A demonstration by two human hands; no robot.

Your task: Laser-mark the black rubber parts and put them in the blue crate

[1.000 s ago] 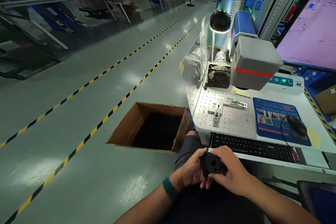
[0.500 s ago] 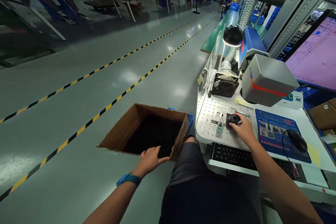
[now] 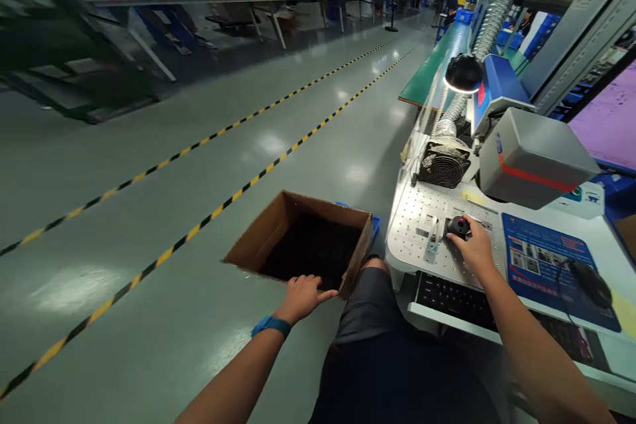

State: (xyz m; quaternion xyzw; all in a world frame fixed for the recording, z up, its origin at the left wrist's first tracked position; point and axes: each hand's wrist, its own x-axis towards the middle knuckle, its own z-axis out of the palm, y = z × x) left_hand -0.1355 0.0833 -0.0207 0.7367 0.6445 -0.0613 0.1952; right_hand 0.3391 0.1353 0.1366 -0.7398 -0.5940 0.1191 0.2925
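Note:
My left hand (image 3: 304,298) lies on the near rim of an open cardboard box (image 3: 248,242), fingers curled over the edge and thumb stretched along it. Inside the box is a dark mass of black items (image 3: 308,248), too dark to tell apart. My right hand (image 3: 476,246) is closed on a round black part (image 3: 458,228) with holes in its face. That part is at the perforated metal plate (image 3: 405,238), beside a small metal fixture (image 3: 433,235). Whether it touches the plate I cannot tell.
A grey machine head (image 3: 539,156) overhangs the plate, with a fan (image 3: 444,165) and a lit lamp (image 3: 464,73) behind. A blue mat (image 3: 551,265) carries a computer mouse (image 3: 591,283). A keyboard (image 3: 454,298) sits on a tray below. Striped tape (image 3: 218,211) marks the floor.
The view has turned to the left, so the box and bench appear further right. My right hand still grips the round black part, whose holed face now shows more. My left hand stays on the rim.

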